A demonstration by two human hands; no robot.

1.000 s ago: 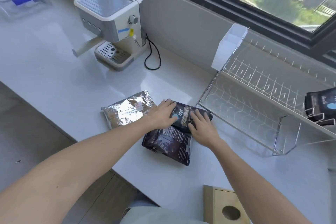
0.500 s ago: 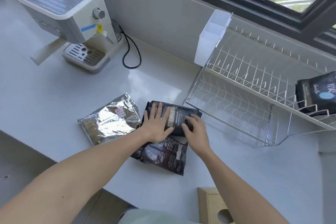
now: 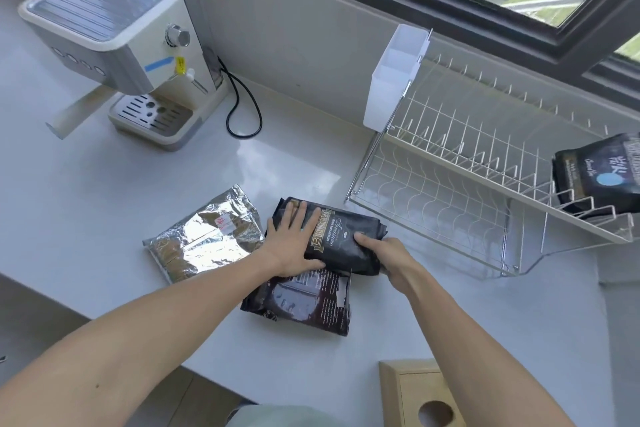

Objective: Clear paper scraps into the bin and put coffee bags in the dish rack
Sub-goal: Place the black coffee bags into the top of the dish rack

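Observation:
A black coffee bag with gold lettering (image 3: 346,243) lies on the white counter, partly on top of a second dark coffee bag (image 3: 304,302). My left hand (image 3: 294,243) rests flat on the black bag's left part, fingers spread. My right hand (image 3: 388,253) curls around the bag's right end, gripping it. A silver foil coffee bag (image 3: 207,239) lies just left of them. Another black coffee bag with a blue dot (image 3: 599,173) stands in the white wire dish rack (image 3: 450,163) at the right.
A white coffee machine (image 3: 114,45) with a looped black cord (image 3: 242,107) stands at the back left. A white cutlery holder (image 3: 394,76) hangs on the rack's left end. A wooden box with a round hole (image 3: 422,395) sits at the counter's near edge. A window runs behind the rack.
My right hand has slid from the top of the black bag to its right end and closed around it. My left hand stays pressed on the bag.

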